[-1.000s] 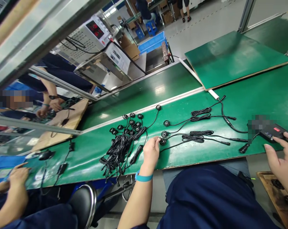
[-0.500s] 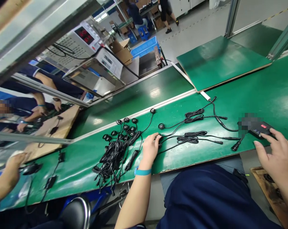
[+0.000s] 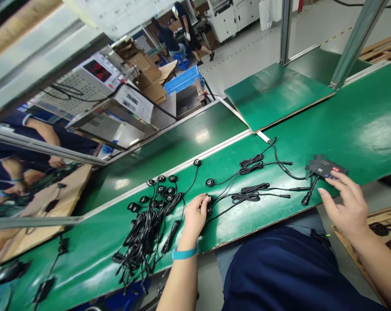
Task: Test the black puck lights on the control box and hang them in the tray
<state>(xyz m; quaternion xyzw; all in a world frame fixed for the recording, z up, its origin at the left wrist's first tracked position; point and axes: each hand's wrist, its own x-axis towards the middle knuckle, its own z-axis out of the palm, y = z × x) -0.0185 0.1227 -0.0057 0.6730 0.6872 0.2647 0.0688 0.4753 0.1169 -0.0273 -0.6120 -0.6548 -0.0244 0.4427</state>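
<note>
My left hand [image 3: 194, 216], with a blue band at the wrist, is closed with thumb and fingers pinched on a round black cable head [image 3: 209, 208], mostly hidden by the fingers. My right hand [image 3: 347, 201] has its fingers apart, the fingertips touching the near edge of a black control box [image 3: 332, 167] with a red patch. Cables run left from the box, one ending in a loose black connector [image 3: 306, 198]. Between the hands lie two coiled cable bundles [image 3: 252, 164] [image 3: 250, 192]. A further round head [image 3: 210, 182] lies just beyond my left hand.
Left of my left hand is a heap of black cables [image 3: 143, 237] with several round heads. A raised green board [image 3: 279, 95] stands at the back, a white strip [image 3: 263, 137] by its corner. Co-workers' arms [image 3: 17, 172] show at far left beside a brown board [image 3: 52, 207].
The view has swung to the right, so the bench items sit further left. My left hand keeps its pinch; my right fingers remain at the box's near edge.
</note>
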